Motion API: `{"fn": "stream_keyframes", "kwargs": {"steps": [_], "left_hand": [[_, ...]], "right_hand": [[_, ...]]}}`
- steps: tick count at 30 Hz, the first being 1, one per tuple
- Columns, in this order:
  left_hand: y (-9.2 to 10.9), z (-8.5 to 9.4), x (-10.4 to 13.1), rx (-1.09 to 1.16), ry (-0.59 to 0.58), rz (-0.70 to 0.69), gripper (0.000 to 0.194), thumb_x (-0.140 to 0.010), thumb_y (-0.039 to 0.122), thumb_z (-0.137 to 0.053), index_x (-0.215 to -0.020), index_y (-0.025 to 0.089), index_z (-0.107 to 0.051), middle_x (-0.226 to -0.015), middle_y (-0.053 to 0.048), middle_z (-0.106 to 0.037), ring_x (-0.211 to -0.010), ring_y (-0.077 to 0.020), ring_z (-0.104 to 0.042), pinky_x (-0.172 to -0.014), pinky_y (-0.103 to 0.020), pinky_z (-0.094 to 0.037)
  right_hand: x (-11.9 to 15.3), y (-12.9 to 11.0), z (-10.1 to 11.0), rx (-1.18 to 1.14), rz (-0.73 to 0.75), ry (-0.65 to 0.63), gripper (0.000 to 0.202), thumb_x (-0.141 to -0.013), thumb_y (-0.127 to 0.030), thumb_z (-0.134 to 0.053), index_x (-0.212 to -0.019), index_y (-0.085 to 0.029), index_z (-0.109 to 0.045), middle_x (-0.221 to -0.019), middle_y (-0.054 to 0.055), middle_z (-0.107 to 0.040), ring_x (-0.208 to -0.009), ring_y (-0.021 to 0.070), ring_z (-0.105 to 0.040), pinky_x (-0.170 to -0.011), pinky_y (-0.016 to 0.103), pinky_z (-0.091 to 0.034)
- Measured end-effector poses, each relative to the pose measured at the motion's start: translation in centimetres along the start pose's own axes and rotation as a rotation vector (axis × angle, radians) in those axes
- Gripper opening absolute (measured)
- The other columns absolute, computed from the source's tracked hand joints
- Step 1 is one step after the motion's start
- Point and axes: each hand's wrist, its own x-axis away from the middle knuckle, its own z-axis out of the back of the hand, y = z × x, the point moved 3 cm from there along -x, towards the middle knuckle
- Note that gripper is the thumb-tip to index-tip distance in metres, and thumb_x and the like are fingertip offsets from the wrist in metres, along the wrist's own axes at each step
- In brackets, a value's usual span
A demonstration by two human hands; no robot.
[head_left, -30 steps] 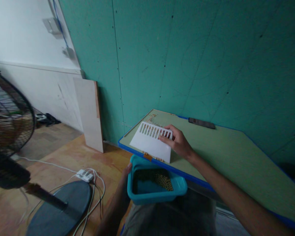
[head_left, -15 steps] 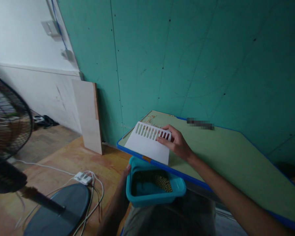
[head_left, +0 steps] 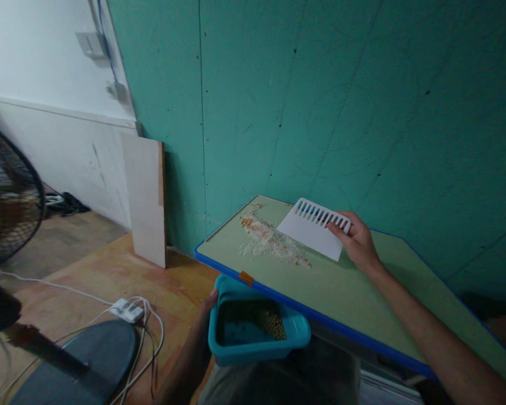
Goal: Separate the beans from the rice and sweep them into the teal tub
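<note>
My right hand (head_left: 356,239) grips the slotted end of a white flat scraper (head_left: 316,233), held over the green tabletop (head_left: 333,287). To its left, a streak of white grains mixed with yellowish beans (head_left: 270,239) lies on the tabletop. Below the table's front edge, my left hand (head_left: 206,315) holds the left rim of a teal plastic container (head_left: 253,353), its thumb on the rim and its other fingers hidden. Round pale beans (head_left: 274,324) lie in the right part of the container.
A blue rim edges the table, with an orange patch (head_left: 247,278) at the front. A fan (head_left: 8,197) with a round base (head_left: 80,365), a power strip (head_left: 127,310) and white cords stand left. A pale board (head_left: 145,197) leans on the green wall (head_left: 244,101).
My right hand and the scraper have moved right, away from the table's front left edge, uncovering the grains and beans. The container shows slightly lower and further left, still in my left hand.
</note>
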Motion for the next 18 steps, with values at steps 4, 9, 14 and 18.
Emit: {"fn": "stream_keyframes", "kwargs": {"steps": [4, 9, 14, 18], "left_hand": [[0.8, -0.1, 1.4, -0.044, -0.021, -0.063, 0.059, -0.075, 0.049, -0.075, -0.125, 0.019, -0.071, -0.111, -0.011, -0.082, -0.132, -0.0404, -0.059, -0.111, -0.054, -0.047], [1.1, -0.1, 1.5, -0.07, -0.034, -0.057, 0.057, -0.077, 0.05, -0.074, -0.125, 0.019, -0.071, -0.111, -0.01, -0.082, -0.132, -0.0406, -0.059, -0.113, -0.052, -0.046], [0.8, -1.0, 0.9, -0.061, -0.044, 0.023, 0.061, -0.075, 0.054, -0.075, -0.123, 0.016, -0.072, -0.105, -0.012, -0.083, -0.125, -0.0423, -0.064, -0.113, -0.056, -0.045], [0.6, -1.5, 3.0, -0.059, -0.048, -0.003, 0.064, -0.078, 0.055, -0.073, -0.129, 0.016, -0.069, -0.113, -0.012, -0.081, -0.124, -0.0408, -0.065, -0.112, -0.054, -0.046]], "right_hand": [[0.7, 0.6, -1.0, 0.069, 0.033, 0.007, 0.046, -0.079, -0.051, -0.075, -0.112, -0.021, -0.063, -0.092, 0.004, -0.07, -0.077, 0.0208, -0.063, -0.066, 0.033, -0.05], [2.0, -2.1, -2.9, 0.21, 0.097, -0.005, 0.035, -0.085, -0.046, -0.069, -0.11, -0.02, -0.066, -0.087, 0.004, -0.07, -0.072, 0.0201, -0.063, -0.063, 0.032, -0.048], [3.1, -3.5, -3.6, 0.23, 0.114, -0.049, 0.031, -0.087, -0.043, -0.068, -0.108, -0.02, -0.067, -0.08, 0.002, -0.069, -0.067, 0.0187, -0.061, -0.059, 0.029, -0.046], [3.3, -3.7, -3.7, 0.183, 0.11, -0.074, 0.033, -0.088, -0.044, -0.068, -0.11, -0.021, -0.066, -0.083, 0.002, -0.069, -0.07, 0.0187, -0.063, -0.062, 0.03, -0.048]]}}
